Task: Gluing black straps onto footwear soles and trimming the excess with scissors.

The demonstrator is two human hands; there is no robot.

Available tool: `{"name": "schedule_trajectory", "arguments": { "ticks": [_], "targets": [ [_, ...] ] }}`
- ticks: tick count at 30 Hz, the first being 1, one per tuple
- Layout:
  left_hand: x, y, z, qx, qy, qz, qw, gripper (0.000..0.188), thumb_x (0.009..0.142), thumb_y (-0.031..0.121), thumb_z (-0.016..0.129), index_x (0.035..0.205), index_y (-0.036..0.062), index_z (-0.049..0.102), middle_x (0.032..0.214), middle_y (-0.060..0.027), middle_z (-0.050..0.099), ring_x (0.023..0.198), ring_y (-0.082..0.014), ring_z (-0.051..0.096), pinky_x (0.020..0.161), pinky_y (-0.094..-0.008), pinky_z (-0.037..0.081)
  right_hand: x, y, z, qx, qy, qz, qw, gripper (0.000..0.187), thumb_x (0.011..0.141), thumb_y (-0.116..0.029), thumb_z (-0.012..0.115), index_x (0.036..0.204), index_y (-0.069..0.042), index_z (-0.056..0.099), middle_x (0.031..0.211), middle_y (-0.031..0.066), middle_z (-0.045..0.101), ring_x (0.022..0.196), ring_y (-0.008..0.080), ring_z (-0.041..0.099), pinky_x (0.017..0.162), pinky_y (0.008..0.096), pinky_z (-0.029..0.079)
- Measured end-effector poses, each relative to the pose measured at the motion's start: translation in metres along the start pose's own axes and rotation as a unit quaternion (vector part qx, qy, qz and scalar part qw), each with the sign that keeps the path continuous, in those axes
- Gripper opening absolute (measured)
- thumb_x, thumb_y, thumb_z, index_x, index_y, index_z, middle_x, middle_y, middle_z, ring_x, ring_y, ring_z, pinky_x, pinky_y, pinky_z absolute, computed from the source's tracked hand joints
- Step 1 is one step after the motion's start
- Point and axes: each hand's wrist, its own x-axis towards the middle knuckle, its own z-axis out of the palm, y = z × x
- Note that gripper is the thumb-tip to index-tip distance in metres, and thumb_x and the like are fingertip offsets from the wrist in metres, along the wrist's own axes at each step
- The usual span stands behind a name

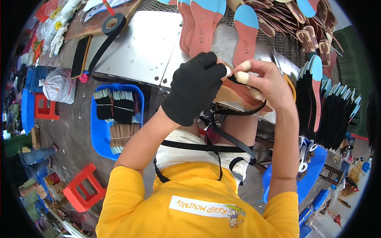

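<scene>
My left hand [196,87], in a black fingerless glove, is closed in a pinch above the near edge of the metal worktop. My right hand [270,82] meets it from the right, pale covers on its thumb and fingertip, also pinched. A bit of dark strip shows between their fingertips. The black strip [238,112] loops below the hands and trails over my lap, showing a grey side. Under the hands lies a reddish insole [243,92], partly hidden, with a tan curved piece [226,96] beside it. Another reddish insole [245,35] with a blue end lies just beyond.
Stacked insoles [202,27] lie at the far edge, with brown strapped pieces [311,39] right of them. Scissors [276,59] lie by my right hand; black-covered insoles [333,111] stand beyond. A tape roll [114,24], blue basin [95,127] and red stool [84,188] are left.
</scene>
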Motion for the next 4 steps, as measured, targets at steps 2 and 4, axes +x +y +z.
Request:
{"name": "schedule_trajectory", "arguments": {
  "ticks": [2, 4],
  "targets": [
    [0.0015, -0.0020, 0.0012, -0.005, -0.020, 0.009, 1.000, 0.031, 0.068, -0.001, 0.067, 0.097, 0.0120, 0.069, 0.089, -0.0083, 0.060, 0.077, -0.0268, 0.062, 0.064, -0.0352, 0.050, -0.0069, -0.0039, -0.0128, -0.046, 0.032, -0.039, 0.998, 0.014, 0.083, -0.012, 0.072, 0.092, -0.002, 0.068, 0.067, -0.0039, 0.058, 0.054, 0.0014, 0.047, 0.044, 0.0195, 0.035],
    [0.0015, -0.0030, 0.0046, -0.004, -0.006, 0.027, 1.000, 0.033, 0.069, -0.001, 0.066, 0.099, 0.0133, 0.070, 0.090, -0.0075, 0.061, 0.077, -0.0263, 0.063, 0.065, -0.0349, 0.051, -0.0113, -0.0011, -0.0156, -0.112, 0.041, -0.075, 0.990, 0.016, 0.082, -0.013, 0.073, 0.093, -0.003, 0.068, 0.067, -0.0033, 0.059, 0.054, 0.0017, 0.048, 0.045, 0.0193, 0.036]
  ]
}}
